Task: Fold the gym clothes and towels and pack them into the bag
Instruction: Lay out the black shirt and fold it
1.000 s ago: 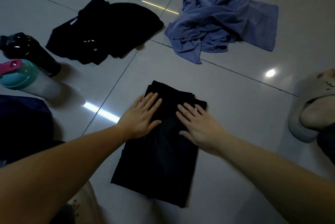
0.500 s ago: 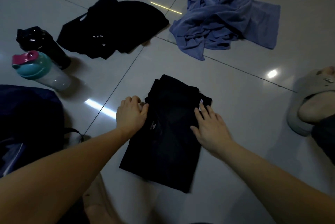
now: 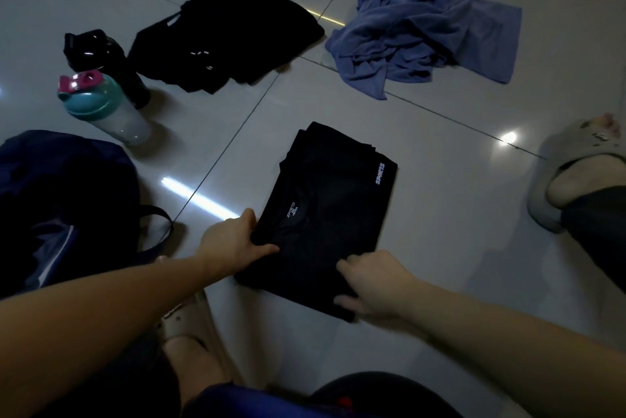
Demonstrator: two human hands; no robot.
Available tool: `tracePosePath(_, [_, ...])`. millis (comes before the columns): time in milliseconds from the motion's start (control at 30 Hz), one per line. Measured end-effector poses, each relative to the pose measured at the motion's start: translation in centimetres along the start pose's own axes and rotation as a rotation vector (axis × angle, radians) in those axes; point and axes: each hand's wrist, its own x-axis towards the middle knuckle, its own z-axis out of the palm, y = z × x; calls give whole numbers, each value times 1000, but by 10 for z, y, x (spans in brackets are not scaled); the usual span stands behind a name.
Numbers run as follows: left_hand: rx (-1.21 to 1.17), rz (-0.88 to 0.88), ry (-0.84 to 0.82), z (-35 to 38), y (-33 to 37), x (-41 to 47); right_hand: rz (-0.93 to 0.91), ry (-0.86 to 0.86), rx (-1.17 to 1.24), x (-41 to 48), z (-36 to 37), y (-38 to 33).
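The folded black shirt [image 3: 325, 214] lay flat on the tiled floor [image 3: 447, 187] in front of the person, white lettering facing up. The left hand [image 3: 230, 241] gripped its left edge, thumb on top and fingers tucked beneath; the right hand [image 3: 372, 282] curled its fingers round the near edge. The dark bag [image 3: 61, 201] sat to the left. Farther off lay a crumpled blue towel [image 3: 430, 31], another black garment [image 3: 227, 38], a teal-lidded bottle [image 3: 105, 109] and a black bottle [image 3: 101, 58]
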Motion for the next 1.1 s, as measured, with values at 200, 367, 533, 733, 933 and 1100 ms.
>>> tracePosePath(200, [-212,-259,-394,4,-5,-5,14,-237,-85,-1,19,-26])
tracePosePath(367, [-147,-312,-642,-12,-6,-2,-5,-220,88,6,-2,-9])
tracePosePath(533, [-27,-247,-531,-51,5,32,389,158,236,37,-24,46])
tracePosePath(733, [-29,11,51,-86,55,108,719,310,559,83,-50,134])
tracePosePath(933, [210,508,41,-89,106,184,574,219,717,135,-64,161])
tracePosePath(1100, [196,399,-36,-95,96,199,502,115,859,151,-73,166])
